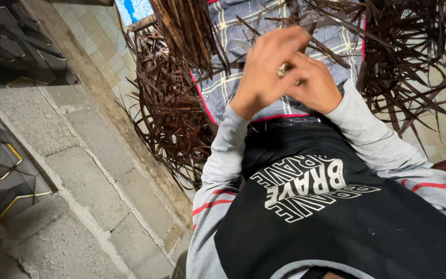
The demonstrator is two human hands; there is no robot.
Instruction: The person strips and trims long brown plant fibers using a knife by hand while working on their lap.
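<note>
— So, starting big: what sits around the plaid cloth (280, 31) on the person's lap?

— Heaps of dark brown dried strips (169, 111) lie on both sides of that cloth, and a thick bundle (187, 28) hangs over its far edge. Off to the cloth's left runs a grey block wall (63, 170).

— And the hands?

— Both meet above the cloth's near edge. The left hand (264, 72) arches over, its fingers curled down; the right hand (313, 85) presses against it, fingers closed tight. Between them shows a small pale piece (284, 70), pinched where the two hands touch. It's blurred, so I can't tell whether it's a strip end or a tool.

— Which step would you call it?

— My guess is fine handwork on one strip, splitting or folding it, just over the cloth. The next move likely needs a steady pinch from one hand while the other pulls or turns, without the strip slipping.
</note>
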